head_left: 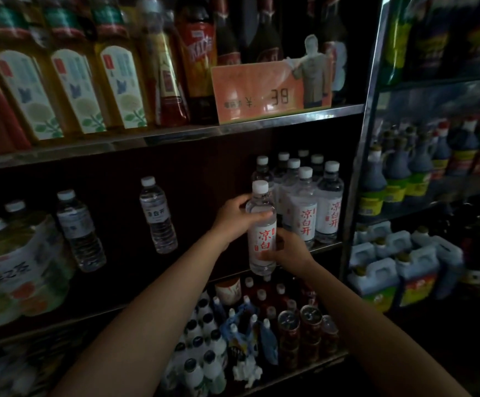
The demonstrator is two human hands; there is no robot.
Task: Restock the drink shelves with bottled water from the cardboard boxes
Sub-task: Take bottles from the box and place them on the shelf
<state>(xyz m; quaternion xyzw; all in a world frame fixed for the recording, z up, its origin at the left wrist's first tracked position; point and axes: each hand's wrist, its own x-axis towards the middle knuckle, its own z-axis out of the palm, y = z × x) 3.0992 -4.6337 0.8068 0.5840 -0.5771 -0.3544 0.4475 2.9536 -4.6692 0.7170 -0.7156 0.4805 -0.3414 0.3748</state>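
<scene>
I hold one clear water bottle (pixel 261 227) with a white cap and red characters on its label, upright in front of the middle shelf (pixel 326 245). My left hand (pixel 234 217) grips its upper body from the left. My right hand (pixel 289 249) wraps its lower part from the right. Just behind and to the right, several matching water bottles (pixel 309 202) stand grouped at the shelf's right end. Two other clear bottles (pixel 158 214) stand apart further left on the same shelf. No cardboard box is in view.
Tea bottles and an orange price card (pixel 259 91) fill the upper shelf. A wrapped multipack (pixel 18 267) sits at the middle shelf's left. Small bottles and cans (pixel 290 325) crowd the lower shelf. A metal upright (pixel 356 179) separates a right-hand rack of dark sauce bottles and jugs.
</scene>
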